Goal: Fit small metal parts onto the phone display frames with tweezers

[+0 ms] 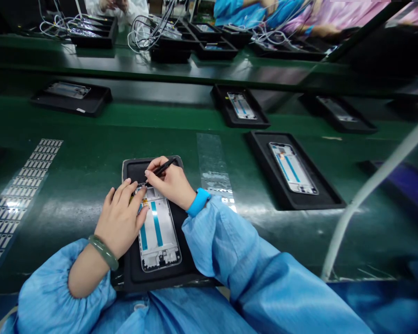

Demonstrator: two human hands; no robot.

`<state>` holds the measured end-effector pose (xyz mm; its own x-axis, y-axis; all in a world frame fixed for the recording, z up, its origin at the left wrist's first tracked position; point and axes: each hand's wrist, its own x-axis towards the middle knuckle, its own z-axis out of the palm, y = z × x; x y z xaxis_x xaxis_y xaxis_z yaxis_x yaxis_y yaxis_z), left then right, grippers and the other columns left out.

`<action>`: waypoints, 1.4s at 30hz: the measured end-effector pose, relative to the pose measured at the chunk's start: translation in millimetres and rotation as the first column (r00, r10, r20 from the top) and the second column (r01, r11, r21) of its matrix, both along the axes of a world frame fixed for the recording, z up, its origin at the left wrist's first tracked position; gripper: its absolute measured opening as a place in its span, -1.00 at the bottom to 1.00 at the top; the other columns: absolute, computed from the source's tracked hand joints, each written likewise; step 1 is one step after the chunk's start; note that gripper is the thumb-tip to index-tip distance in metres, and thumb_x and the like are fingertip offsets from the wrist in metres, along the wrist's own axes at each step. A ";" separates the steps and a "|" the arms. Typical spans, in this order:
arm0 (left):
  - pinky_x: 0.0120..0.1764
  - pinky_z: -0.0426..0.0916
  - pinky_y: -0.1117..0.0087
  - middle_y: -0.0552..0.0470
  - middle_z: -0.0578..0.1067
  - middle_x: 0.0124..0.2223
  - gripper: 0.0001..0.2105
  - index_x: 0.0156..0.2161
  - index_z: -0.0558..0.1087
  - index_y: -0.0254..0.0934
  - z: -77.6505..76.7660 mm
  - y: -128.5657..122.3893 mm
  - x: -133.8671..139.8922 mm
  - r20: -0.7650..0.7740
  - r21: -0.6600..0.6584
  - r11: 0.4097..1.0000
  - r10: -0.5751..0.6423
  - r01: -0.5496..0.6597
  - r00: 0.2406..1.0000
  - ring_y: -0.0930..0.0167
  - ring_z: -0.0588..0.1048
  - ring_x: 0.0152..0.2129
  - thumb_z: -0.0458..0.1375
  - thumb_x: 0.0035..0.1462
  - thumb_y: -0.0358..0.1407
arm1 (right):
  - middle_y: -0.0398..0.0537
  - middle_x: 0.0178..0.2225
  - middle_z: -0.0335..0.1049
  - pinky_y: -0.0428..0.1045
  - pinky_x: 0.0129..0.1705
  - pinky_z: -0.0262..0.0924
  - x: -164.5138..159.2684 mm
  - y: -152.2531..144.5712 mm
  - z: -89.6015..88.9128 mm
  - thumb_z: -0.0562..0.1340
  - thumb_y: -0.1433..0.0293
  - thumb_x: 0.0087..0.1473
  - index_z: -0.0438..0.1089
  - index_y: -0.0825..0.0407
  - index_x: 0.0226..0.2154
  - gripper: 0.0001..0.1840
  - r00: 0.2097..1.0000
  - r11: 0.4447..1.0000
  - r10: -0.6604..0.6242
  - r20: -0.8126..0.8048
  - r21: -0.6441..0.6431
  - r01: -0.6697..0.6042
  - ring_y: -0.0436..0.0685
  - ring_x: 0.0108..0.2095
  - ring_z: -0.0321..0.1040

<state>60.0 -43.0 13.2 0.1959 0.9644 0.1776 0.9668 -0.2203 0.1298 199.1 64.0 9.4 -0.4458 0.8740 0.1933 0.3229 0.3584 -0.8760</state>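
Landmark: near tray (160, 280), black, directly before the wearer. Blue sleeves (247, 246) reach in from its front edge.

Phone frame (169, 236) lies flat inside the near tray, long side running away from the wearer; two blue strips (156, 222) lie along its pale inner face. Left hand (120, 215), green bangle (103, 253) at the wrist, comes over the near tray's left side; fingers loosely spread, tips at the frame's upper left portion. Right hand (170, 183), blue wristband (198, 202), is over the near tray's far half, pinching a black pen-like tool (164, 167) between thumb and fingers. Tool slants down to the frame's far end; contact of the tip cannot be told.

Left of the near tray: sheet of small pale labels (29, 174). Just right of it: clear film strip (211, 160) on the green bench (90, 134). Farther right: second tray (299, 202) holding another frame (294, 169), also blue-striped.

Beyond the near tray: three more trays, one to the far left (95, 104), two to the far right, each carrying a frame. Farthest beyond it: raised shelf (101, 67) with black boxes, tangled white cables (139, 35), and co-workers' sleeves in white, blue and pink.
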 end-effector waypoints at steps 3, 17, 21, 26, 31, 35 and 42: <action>0.09 0.17 0.02 -0.20 0.34 0.10 -0.64 0.08 0.30 -0.32 -0.2 0.0 -0.1 0.016 -0.004 1.000 0.002 -0.002 1.000 0.15 0.19 0.14 -0.04 0.21 -0.25 | -0.16 -0.39 0.38 -0.07 -0.28 0.27 -0.2 -0.3 1.1 0.15 0.33 0.05 0.26 0.01 -0.35 -0.90 1.000 1.000 -0.004 -0.008 -0.001 0.004 0.00 -0.37 0.39; 0.10 0.15 -0.01 -0.21 0.33 0.10 -0.64 0.09 0.29 -0.31 -2.3 -0.1 0.5 0.042 -0.015 1.000 0.018 -0.017 0.999 0.15 0.17 0.15 -0.05 0.22 -0.25 | -0.15 -0.38 0.39 -0.09 -0.28 0.25 -1.2 -2.9 3.6 0.12 0.33 0.08 0.26 0.01 -0.34 -0.91 0.998 0.997 0.010 0.055 0.073 -0.014 0.00 -0.37 0.38; 0.12 0.12 -0.01 -0.20 0.32 0.11 -0.63 0.11 0.27 -0.29 -3.7 -0.5 -0.4 0.061 -0.030 0.999 0.024 -0.023 0.998 0.15 0.16 0.16 -0.05 0.22 -0.25 | -0.11 -0.32 0.40 -0.08 -0.24 0.25 -3.1 -4.2 5.3 0.08 0.36 0.10 0.27 0.01 -0.33 -0.90 0.989 0.976 0.079 0.124 0.192 -0.102 0.01 -0.33 0.37; 0.12 0.10 -0.04 -0.21 0.30 0.13 -0.62 0.11 0.27 -0.29 -6.3 -1.4 -2.4 0.073 -0.036 0.999 0.013 -0.010 0.997 0.14 0.13 0.18 -0.05 0.22 -0.24 | -0.13 -0.35 0.39 -0.08 -0.25 0.27 -3.7 -1.1 2.3 0.11 0.33 0.09 0.26 0.01 -0.33 -0.90 0.998 0.993 0.046 0.047 0.110 -0.051 0.01 -0.33 0.39; 0.12 0.10 -0.04 -0.21 0.30 0.13 -0.62 0.11 0.27 -0.29 -6.9 -1.8 -2.9 0.081 -0.041 0.999 0.011 -0.008 0.997 0.15 0.12 0.18 -0.05 0.22 -0.23 | -0.15 -0.38 0.39 -0.08 -0.28 0.28 -4.0 -0.9 1.0 0.14 0.32 0.07 0.28 0.01 -0.34 -0.89 0.999 0.997 0.039 0.012 0.069 -0.040 0.01 -0.36 0.40; 0.13 0.09 -0.03 -0.22 0.30 0.13 -0.63 0.10 0.28 -0.31 -5.8 -1.6 -2.0 0.077 -0.036 0.999 0.013 -0.010 0.997 0.15 0.13 0.18 -0.03 0.21 -0.25 | -0.14 -0.37 0.40 -0.07 -0.27 0.27 -5.2 -2.0 1.2 0.15 0.31 0.07 0.29 0.02 -0.34 -0.88 1.000 0.997 0.019 0.016 0.079 -0.020 0.01 -0.35 0.39; 0.12 0.12 -0.03 -0.22 0.31 0.12 -0.62 0.10 0.27 -0.32 -4.1 -1.6 -0.8 0.071 -0.029 0.999 0.016 -0.014 0.997 0.15 0.14 0.17 -0.04 0.22 -0.26 | -0.13 -0.38 0.40 -0.08 -0.29 0.26 -6.9 -1.0 1.0 0.15 0.32 0.07 0.30 0.03 -0.36 -0.88 1.000 0.997 0.019 0.021 0.071 -0.021 0.00 -0.37 0.38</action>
<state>59.2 -44.6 9.1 0.1695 0.9720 0.1627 0.9579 -0.2013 0.2049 192.2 63.1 10.4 -0.4676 0.8493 0.2451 0.3324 0.4258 -0.8415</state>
